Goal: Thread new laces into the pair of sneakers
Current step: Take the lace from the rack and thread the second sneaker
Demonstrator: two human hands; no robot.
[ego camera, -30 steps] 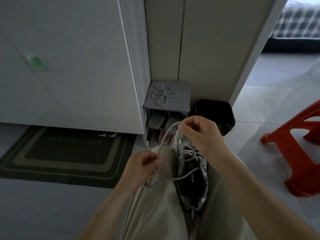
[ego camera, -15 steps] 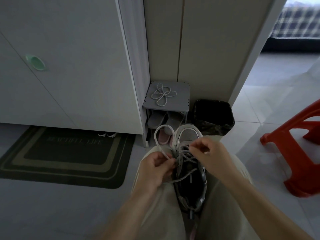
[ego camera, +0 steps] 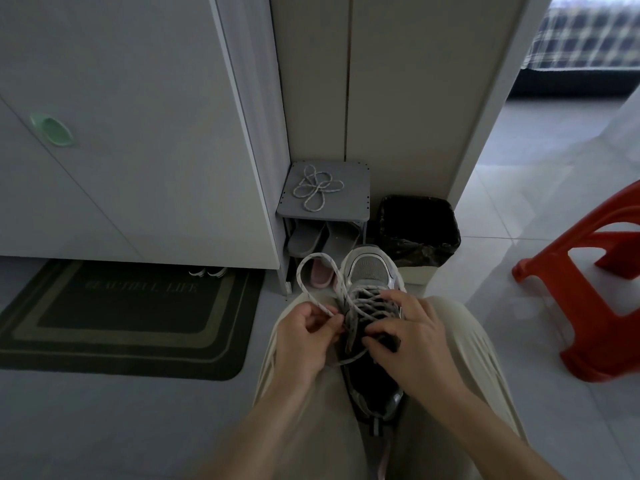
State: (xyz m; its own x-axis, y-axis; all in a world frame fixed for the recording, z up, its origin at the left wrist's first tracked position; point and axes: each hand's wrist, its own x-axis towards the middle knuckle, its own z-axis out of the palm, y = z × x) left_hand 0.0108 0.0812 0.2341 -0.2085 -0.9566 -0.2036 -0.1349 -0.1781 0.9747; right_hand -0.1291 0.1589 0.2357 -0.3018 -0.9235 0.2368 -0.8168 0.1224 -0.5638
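A grey and white sneaker (ego camera: 370,271) lies wedged between my knees, toe pointing away from me. A white speckled lace (ego camera: 313,265) crosses its eyelets and rises in a loop to the left of the toe. My left hand (ego camera: 304,336) pinches the lace end by the sneaker's left eyelets. Over the tongue and the right eyelets, my right hand (ego camera: 412,341) has its fingers curled on the sneaker's upper. A second coiled lace (ego camera: 317,188) lies on top of the small grey shoe rack (ego camera: 356,211) ahead.
Slippers (ego camera: 311,237) sit inside the rack, against the white cabinet (ego camera: 138,150). A black lined bin (ego camera: 419,230) stands right of the rack. A red plastic stool (ego camera: 595,282) is at the right. A dark doormat (ego camera: 128,313) lies at the left.
My right hand came down from above the toe to the sneaker's tongue. My left hand moved right, up to the eyelets. The lace slackened into a loop left of the toe.
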